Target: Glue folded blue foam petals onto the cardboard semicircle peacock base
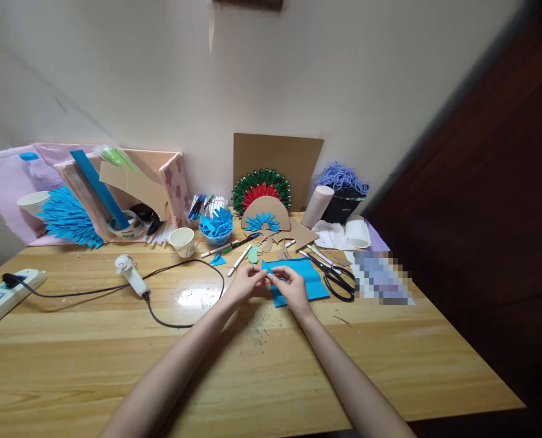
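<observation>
On my end both hands are together near the middle of the table, fingertips practically meeting; the left hand (247, 283) and the right hand (293, 289) look pinched on one small blue piece (264, 266), thumbs and index fingers doing the work; its visible tip points to the far side, a touch left, but fingers cover the rest so I can't tell its long axis. Under the right hand I've got one blue sheet (314, 280), flat, matte and roughly rectangular; its long axis runs left to right.

Just right of that, one pair of scissors (326, 268) with black looped handles, handles toward the right; on the far side of the left hand, one pale green cutout (253, 253) and one slanted white marker (239, 260).

Farther back I see one cardboard half-disc (266, 205) with spiky blue petals fanned on it, in front of one red-and-green petal fan (261, 191); one flat brown board (278, 152) stands behind them. Over left, one bowl (216, 237) heaped with blue scraps (216, 222), one round paper cup (182, 242), one white glue gun (136, 281) on a black cord; the wooden tabletop (234, 377) is smooth and shiny.
</observation>
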`<state>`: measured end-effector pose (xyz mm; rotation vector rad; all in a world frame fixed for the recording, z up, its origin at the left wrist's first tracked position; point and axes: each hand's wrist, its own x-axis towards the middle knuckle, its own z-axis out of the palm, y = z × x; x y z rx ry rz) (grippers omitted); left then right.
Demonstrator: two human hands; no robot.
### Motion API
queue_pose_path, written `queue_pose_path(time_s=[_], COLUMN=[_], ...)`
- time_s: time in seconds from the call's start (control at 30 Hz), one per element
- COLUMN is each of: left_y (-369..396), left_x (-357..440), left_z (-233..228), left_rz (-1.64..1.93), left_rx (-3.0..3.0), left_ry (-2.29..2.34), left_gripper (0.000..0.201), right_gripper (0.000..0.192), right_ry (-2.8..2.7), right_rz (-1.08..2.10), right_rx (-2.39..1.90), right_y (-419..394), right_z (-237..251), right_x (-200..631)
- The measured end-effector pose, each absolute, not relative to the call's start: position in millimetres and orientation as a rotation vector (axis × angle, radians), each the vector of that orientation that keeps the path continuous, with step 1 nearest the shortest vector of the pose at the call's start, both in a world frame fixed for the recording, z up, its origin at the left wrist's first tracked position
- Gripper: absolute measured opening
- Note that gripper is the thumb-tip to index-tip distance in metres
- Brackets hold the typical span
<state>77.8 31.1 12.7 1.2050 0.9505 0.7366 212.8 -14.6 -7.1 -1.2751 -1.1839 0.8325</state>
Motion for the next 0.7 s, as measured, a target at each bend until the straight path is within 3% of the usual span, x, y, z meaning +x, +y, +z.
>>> queue_pose_path(time_s=[0.7], left_y=[27], left_x=[78], left_z=[6], left_rz=[0.674], left_rx=[1.407], left_ry=[1.052], left_gripper=[0.018], right_gripper=[0.015], right_ry=[-1.519], right_rz=[0.447], right_rx=[-1.293], right_y=[-27], right_z=[10], right_x=[215])
